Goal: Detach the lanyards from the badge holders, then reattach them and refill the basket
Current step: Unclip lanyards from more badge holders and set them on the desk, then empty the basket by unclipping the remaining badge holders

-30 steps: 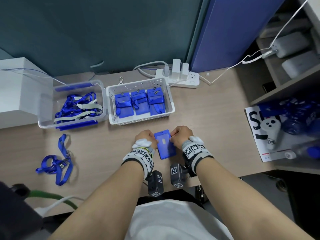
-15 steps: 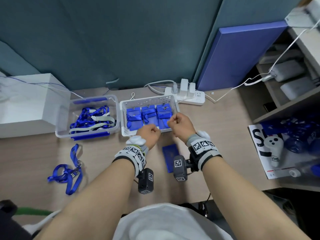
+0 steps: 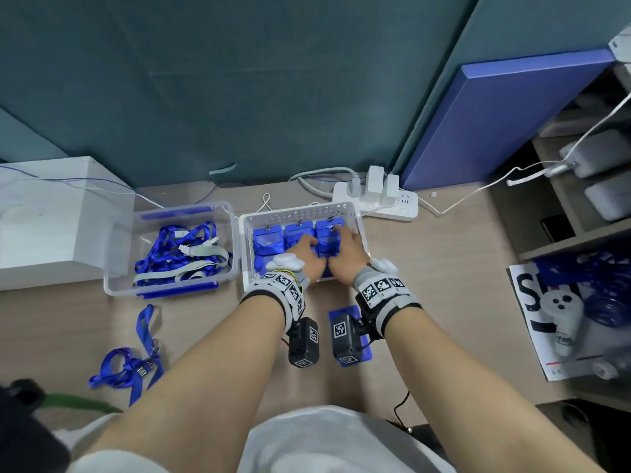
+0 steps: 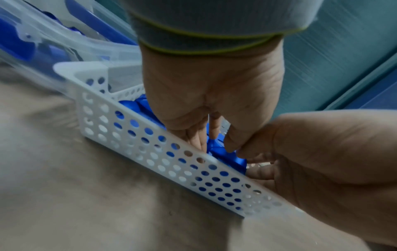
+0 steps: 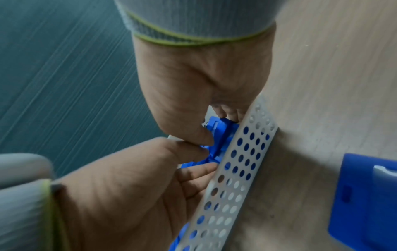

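Teal partition panels back your wooden desk [image 3: 426, 268], and most of the work on it remains to be done. At the centre of the head view your left hand [image 3: 305, 256] and right hand [image 3: 346, 249] are both down inside the white perforated basket [image 3: 300, 210], side by side and touching. The wrist views show both thumbs and fingers curled onto one blue bundle [image 4: 225, 155], a badge holder wrapped in its lanyard, against the basket's near wall; I judge you are closing on it to lift it out.

Other wrapped badge holders [image 3: 268, 237] lie in rows in the basket, lanyards apparently attached, so detaching looks barely started. Below your right wrist, lower centre of the frame, one bare badge holder [image 3: 338, 315] lies flat on the desk, half hidden by the wrist camera. One loose lanyard [image 3: 131, 365] lies at lower left, well apart from it. That looks like one pair separated.

Left of the basket, the clear bin [image 3: 119, 288] holds a tangle of more lanyards [image 3: 177, 249]. Reattaching and refilling are not yet begun, as far as I can see.
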